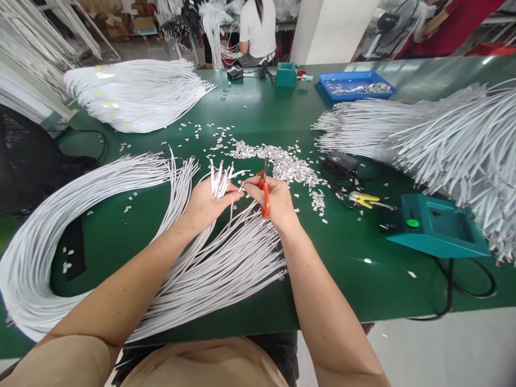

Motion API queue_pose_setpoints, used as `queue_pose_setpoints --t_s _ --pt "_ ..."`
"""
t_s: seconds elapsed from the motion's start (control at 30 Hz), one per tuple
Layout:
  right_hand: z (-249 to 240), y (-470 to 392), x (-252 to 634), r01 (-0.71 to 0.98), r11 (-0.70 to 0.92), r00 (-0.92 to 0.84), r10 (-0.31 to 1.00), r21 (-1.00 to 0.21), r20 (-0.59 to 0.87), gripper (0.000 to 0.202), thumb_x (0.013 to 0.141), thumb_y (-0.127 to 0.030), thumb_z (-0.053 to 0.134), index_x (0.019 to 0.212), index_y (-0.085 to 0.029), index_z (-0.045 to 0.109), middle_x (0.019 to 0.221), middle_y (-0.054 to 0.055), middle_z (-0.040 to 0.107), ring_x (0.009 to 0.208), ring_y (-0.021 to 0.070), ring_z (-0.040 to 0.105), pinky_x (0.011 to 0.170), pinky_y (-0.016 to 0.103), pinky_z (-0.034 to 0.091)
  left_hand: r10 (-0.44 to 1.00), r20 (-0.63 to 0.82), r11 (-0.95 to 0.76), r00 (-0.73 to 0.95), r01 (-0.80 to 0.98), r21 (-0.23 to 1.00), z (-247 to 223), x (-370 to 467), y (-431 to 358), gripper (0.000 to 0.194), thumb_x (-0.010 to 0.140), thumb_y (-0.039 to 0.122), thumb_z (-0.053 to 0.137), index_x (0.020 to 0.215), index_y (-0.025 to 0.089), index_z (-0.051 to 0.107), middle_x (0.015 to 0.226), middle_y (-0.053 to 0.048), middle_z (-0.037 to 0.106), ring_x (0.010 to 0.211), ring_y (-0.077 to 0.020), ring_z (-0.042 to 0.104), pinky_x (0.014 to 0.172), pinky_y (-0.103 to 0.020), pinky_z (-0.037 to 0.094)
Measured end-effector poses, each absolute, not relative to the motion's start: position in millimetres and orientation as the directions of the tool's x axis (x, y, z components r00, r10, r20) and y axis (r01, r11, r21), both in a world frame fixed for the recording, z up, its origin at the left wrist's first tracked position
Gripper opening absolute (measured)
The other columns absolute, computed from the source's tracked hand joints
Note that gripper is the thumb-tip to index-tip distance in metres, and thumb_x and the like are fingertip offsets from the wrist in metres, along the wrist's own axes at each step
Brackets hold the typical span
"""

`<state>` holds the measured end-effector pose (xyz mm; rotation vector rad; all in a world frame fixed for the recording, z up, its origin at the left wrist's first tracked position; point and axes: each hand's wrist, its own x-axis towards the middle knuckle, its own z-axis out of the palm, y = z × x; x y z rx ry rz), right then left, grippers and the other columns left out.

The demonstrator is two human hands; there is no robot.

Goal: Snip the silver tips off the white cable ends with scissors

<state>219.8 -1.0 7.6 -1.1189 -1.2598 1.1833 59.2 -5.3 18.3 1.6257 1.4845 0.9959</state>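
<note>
My left hand (207,204) is closed around a small bunch of white cables (220,180), their cut ends pointing up. Its thumb and fingertip pinch one cable end out toward the right. In my right hand (278,199) sits a pair of scissors with orange handles (264,199), blades pointing away from me. The right thumb and fingertip also meet at that same cable end. Beneath both hands fans a thick bundle of white cables (217,285), which loops round on the left. Small silvery-white offcuts (286,164) lie heaped just beyond my hands.
Another cable bundle (133,94) lies at the back left, and more cables (455,129) pile up at right. A blue tray (357,86) holds small pieces. A teal device (439,226), yellow-handled pliers (364,200) and a black adapter (339,163) stand right. People work beyond the table.
</note>
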Motion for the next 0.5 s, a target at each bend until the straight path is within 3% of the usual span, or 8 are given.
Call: queue_pose_setpoints --t_s 0.33,0.5 --pt "8.4 -0.4 219.9 -0.073 0.027 -0.046 0.998 -0.997 0.03 0.013 0.068 -0.032 0.074 0.073 -0.02 0.076 0.077 0.001 0.07 0.074 0.0143 0.06 0.077 0.032 0.048 0.998 0.029 -0.049 0.059 0.366 0.929 19.2 60.6 -4.8 0.014 0.069 0.028 0.074 0.076 0.017 0.067 0.079 -0.004 0.073 0.08 -0.0218 0.069 0.078 -0.034 0.054" --pt "9.7 -0.5 220.9 -0.096 -0.024 -0.109 0.994 -0.995 -0.014 0.008 0.07 -0.025 0.069 0.072 -0.021 0.075 0.069 -0.001 0.067 0.071 0.0136 0.06 0.077 0.032 0.048 0.979 -0.092 0.06 0.182 0.177 0.982 15.9 57.7 -5.0 0.016 0.074 0.027 0.069 0.074 0.019 0.055 0.08 -0.003 0.072 0.076 -0.0184 0.069 0.067 -0.029 0.052"
